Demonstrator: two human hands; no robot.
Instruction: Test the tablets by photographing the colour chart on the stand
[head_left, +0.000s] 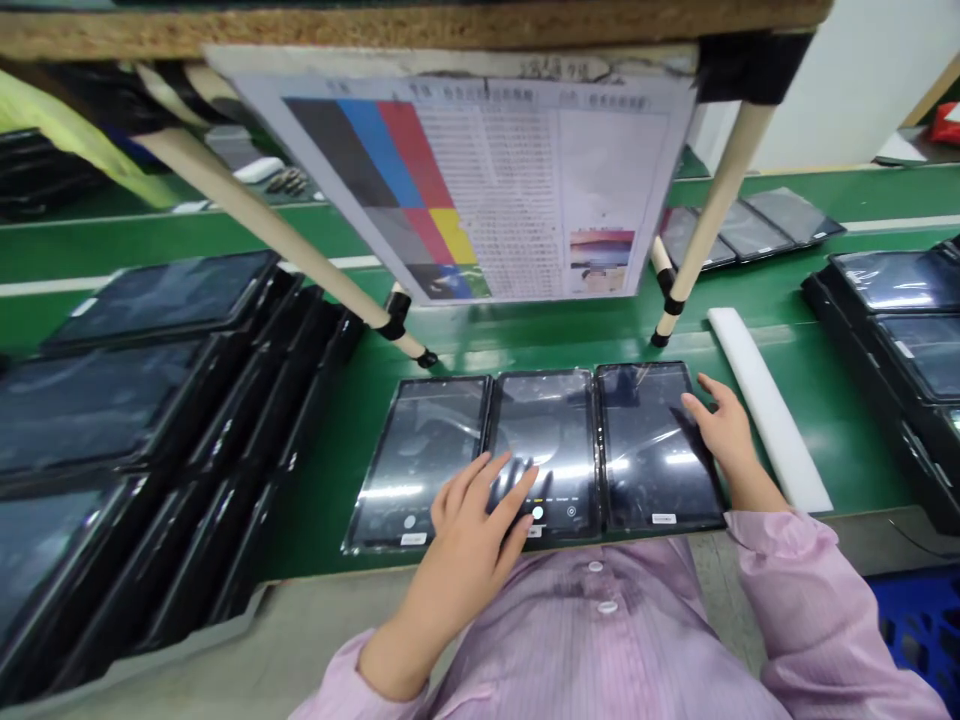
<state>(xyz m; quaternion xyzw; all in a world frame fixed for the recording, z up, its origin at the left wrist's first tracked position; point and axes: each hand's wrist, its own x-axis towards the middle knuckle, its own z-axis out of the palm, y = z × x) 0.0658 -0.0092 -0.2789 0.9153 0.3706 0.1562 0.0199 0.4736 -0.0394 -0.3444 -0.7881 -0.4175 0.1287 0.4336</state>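
Three tablets lay side by side, screens up, near the front edge of the green bench (510, 340): a left tablet (435, 450), a middle tablet (551, 425) and a right tablet (649, 440). The middle one was lit along its lower part, with a round white button and a row of tiny words too small to read. Bright glare crossed all three.

The left hand (476, 510) was over the lower left of the middle tablet, its fingers spread and its grip apart, with nothing clamped in it. Whether the fingertips met the glass, I could not tell. The right hand (724, 430) was at the right edge of the right tablet, thumb and forefinger apart; contact there was unclear too, and its other fingers were hidden.

A white strip (769, 410) lay just to the right of that hand. A big pile of tablets (150, 390) stood on the left, with another stack (926, 340) at the far right and a few more tablets (757, 232) towards the back. Above the bench, between two pale poles (712, 200), hung a printed sheet (517, 190) with coloured blocks, tilted below a wooden board (420, 30).
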